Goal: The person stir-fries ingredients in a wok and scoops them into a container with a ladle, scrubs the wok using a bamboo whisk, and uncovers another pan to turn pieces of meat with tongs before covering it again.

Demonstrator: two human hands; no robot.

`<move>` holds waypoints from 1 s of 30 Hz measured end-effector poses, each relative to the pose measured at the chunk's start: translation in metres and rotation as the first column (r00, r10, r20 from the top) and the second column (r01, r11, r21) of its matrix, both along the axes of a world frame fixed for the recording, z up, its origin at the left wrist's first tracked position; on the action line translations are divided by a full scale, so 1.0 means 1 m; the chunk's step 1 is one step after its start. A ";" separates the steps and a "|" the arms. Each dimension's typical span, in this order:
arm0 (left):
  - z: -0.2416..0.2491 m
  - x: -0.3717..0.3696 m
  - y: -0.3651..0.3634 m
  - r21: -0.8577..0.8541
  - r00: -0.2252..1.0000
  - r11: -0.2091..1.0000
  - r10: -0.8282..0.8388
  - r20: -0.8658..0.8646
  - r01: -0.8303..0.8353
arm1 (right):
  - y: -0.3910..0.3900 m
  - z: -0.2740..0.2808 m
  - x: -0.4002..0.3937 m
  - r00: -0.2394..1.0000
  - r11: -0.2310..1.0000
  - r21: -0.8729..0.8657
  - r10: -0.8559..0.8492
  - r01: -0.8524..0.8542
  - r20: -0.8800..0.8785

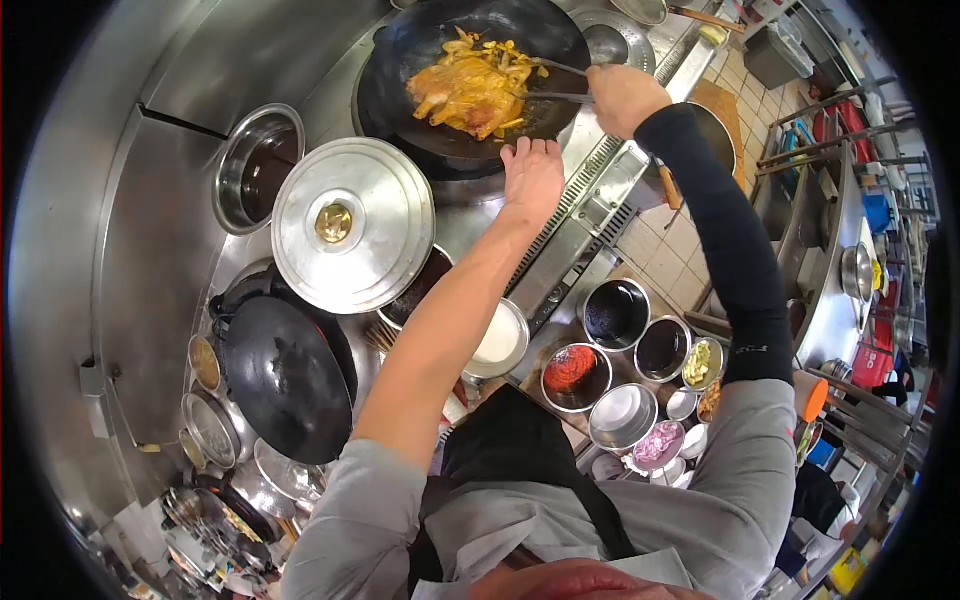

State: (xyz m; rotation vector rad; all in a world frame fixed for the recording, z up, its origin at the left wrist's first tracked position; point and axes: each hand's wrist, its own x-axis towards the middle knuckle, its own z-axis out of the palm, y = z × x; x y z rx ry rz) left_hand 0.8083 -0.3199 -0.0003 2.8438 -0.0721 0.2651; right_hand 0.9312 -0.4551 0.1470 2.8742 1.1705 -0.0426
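Observation:
A black wok (550, 30) sits on the stove with a golden-yellow chicken (460, 88) in it, small yellow pieces scattered around the bird. Metal tongs (565, 97) reach into the wok, their two arms apart at the chicken's right side. My right hand (628, 98), below a black sleeve, is closed around the tongs' other end. At the wok's near rim is my left hand (533, 178), its fingers curled over the edge; what lies under them is partly hidden.
Left of my forearm are a lidded pot's silver lid (380, 220), a steel pot of dark liquid (265, 180) and a second black wok (285, 380). Several containers stand by my waist, including red sauce (575, 370) and sliced onion (658, 443). Shelving (850, 150) lines the right.

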 end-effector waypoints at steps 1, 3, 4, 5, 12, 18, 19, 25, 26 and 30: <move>-0.005 0.004 -0.002 0.012 1.000 1.000 0.021 0.022 -0.021 | -0.007 -0.003 0.000 0.999 0.999 -0.043 0.010 -0.009 0.035; -0.009 0.004 -0.003 0.021 0.999 0.999 0.029 0.034 -0.030 | -0.018 -0.009 -0.001 0.994 0.991 -0.129 0.037 -0.024 0.099; -0.003 0.002 0.001 0.018 1.000 1.000 0.017 0.026 -0.018 | -0.019 -0.007 -0.003 0.995 0.985 -0.167 0.063 -0.049 0.079; 0.003 -0.002 0.007 0.018 1.000 1.000 0.006 0.015 -0.006 | -0.019 -0.004 -0.007 0.995 0.976 -0.203 0.087 -0.074 0.056; -0.002 -0.011 0.031 -0.007 0.999 1.000 -0.018 -0.035 0.017 | 0.002 -0.059 -0.020 0.980 0.967 -0.172 0.197 -0.188 0.038; -0.015 -0.006 0.027 -0.105 0.999 0.994 0.013 0.031 -0.009 | 0.031 -0.060 -0.025 0.984 0.981 -0.085 0.178 -0.174 0.030; -0.006 -0.013 0.024 -0.112 1.000 0.994 0.013 0.027 -0.010 | 0.040 -0.068 -0.018 0.978 0.969 -0.139 0.208 -0.203 0.018; -0.003 -0.019 0.029 -0.055 1.000 0.998 -0.011 -0.009 0.010 | 0.040 -0.032 0.003 0.972 0.983 0.042 0.185 -0.180 -0.143; 0.000 -0.019 0.031 -0.025 1.000 1.000 -0.019 -0.006 0.019 | 0.032 -0.033 0.012 0.979 0.969 0.149 0.204 -0.199 -0.024; -0.001 -0.016 0.039 0.037 0.998 0.999 0.002 -0.070 0.001 | 0.037 -0.028 0.071 0.995 0.968 0.243 0.076 -0.060 -0.057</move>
